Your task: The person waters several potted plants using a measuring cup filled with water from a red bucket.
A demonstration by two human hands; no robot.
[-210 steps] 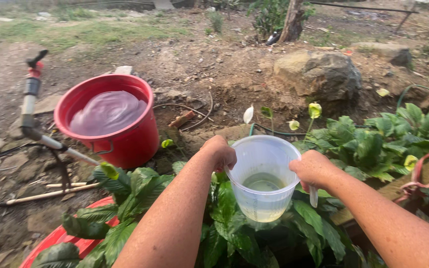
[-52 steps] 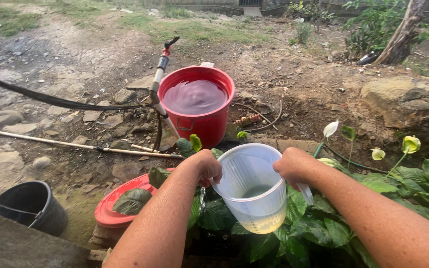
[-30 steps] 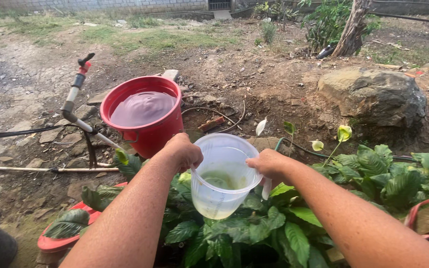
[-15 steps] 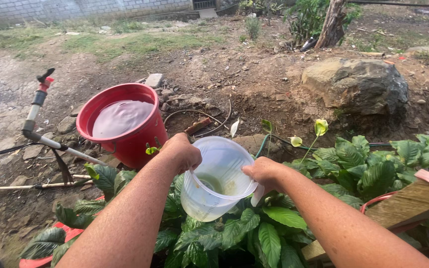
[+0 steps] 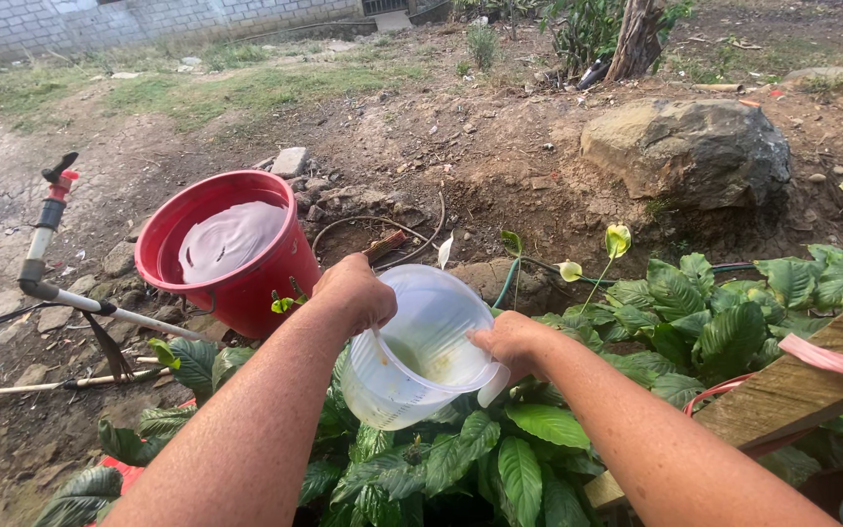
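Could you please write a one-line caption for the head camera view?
Both hands, left hand and right hand, tilt a clear jug over leafy plants.

Clear plastic jug (image 5: 421, 349) now tipped much further over than 7 s ago, mouth leaning left past the left hand (image 5: 355, 291); it stood near upright then. The yellowish water inside has dropped from a deep pool to a thin film low in the jug. Right hand (image 5: 507, 342) has slid from the handle's outer side up onto the right rim, white handle now below it. Both hands sit lower over the leafy plant (image 5: 500, 459). Water in the red bucket (image 5: 231, 249), beyond the left hand, has calmed.
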